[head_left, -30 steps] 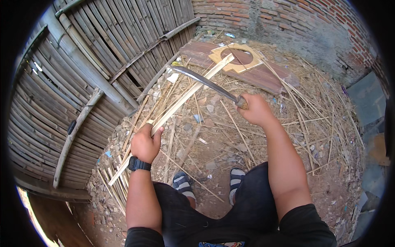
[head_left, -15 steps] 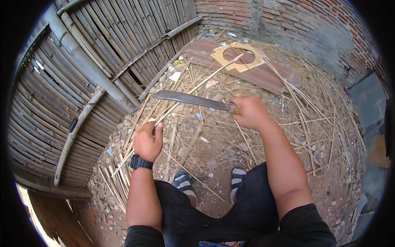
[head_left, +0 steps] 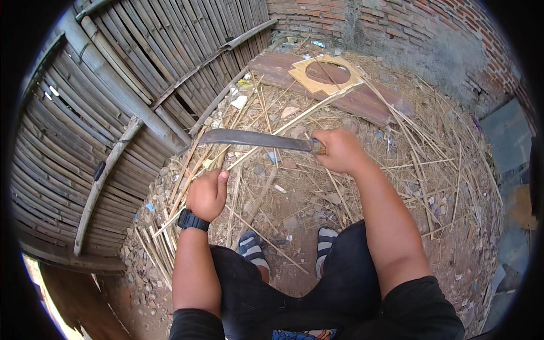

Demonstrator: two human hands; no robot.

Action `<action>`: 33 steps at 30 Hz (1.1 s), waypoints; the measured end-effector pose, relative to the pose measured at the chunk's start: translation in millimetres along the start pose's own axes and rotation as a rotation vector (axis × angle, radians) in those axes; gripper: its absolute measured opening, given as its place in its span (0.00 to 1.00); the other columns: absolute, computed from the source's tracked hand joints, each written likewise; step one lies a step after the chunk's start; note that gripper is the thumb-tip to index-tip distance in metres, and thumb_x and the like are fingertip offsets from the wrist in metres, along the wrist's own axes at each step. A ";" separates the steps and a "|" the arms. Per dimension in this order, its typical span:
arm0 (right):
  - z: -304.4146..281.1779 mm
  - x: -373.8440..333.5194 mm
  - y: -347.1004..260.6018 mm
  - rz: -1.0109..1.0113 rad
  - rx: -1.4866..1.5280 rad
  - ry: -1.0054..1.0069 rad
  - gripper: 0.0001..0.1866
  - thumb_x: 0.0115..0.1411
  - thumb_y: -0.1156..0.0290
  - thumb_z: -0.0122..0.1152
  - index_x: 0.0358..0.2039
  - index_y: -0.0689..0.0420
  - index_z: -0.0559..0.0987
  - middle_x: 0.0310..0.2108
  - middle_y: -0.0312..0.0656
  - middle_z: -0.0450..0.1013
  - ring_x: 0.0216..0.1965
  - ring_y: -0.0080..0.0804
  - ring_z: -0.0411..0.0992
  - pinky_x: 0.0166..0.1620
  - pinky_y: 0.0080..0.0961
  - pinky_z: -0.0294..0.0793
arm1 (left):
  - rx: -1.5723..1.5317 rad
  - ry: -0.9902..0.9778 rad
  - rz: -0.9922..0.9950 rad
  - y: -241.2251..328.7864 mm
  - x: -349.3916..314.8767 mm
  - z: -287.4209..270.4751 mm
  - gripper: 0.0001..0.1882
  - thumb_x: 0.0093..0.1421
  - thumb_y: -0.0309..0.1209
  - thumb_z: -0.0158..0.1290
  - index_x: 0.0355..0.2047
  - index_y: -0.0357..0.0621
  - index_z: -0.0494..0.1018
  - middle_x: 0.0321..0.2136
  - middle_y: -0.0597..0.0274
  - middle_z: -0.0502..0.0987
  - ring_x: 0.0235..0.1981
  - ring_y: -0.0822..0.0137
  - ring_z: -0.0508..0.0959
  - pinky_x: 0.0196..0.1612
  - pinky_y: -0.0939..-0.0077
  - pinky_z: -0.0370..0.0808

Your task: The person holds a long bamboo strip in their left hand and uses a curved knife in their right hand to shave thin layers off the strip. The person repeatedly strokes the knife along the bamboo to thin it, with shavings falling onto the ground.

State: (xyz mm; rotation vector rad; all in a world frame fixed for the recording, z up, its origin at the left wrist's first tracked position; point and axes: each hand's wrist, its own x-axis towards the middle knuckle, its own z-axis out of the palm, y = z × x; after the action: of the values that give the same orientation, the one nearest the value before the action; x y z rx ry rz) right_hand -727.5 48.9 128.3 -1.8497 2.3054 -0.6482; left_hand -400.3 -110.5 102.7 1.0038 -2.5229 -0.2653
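Left hand (head_left: 207, 195) grips strip (head_left: 311, 111); right hand (head_left: 339, 151) clasps machete (head_left: 255, 138), aimed toward nine o'clock. Safest strokes should run toward two.

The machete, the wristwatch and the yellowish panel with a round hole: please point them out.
Machete (head_left: 252, 137), head view, middle of the blade.
Wristwatch (head_left: 196, 221), head view, its dark strap.
Yellowish panel (head_left: 298, 72), head view, left of its hole.

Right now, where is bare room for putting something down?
Mostly bare: the brown board's end left of the pale frame, and the earth right of the right forearm. Straw and strips crowd the ground beyond the right hand.
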 end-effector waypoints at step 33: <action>5.6 1.6 42.1 0.311 0.043 0.468 0.15 0.51 0.70 0.71 0.40 0.54 0.78 0.32 0.50 0.80 0.38 0.54 0.80 0.41 0.48 0.77 | 0.049 0.258 -0.079 8.4 3.3 -2.2 0.19 0.73 0.43 0.49 0.33 0.42 0.76 0.30 0.48 0.79 0.31 0.41 0.79 0.34 0.50 0.74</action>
State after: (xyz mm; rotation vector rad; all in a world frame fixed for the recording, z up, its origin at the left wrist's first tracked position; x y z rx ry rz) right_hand -764.0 52.9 106.9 -1.3816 2.7488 -1.1660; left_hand -406.7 -106.8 108.4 1.0837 -2.2708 -0.0898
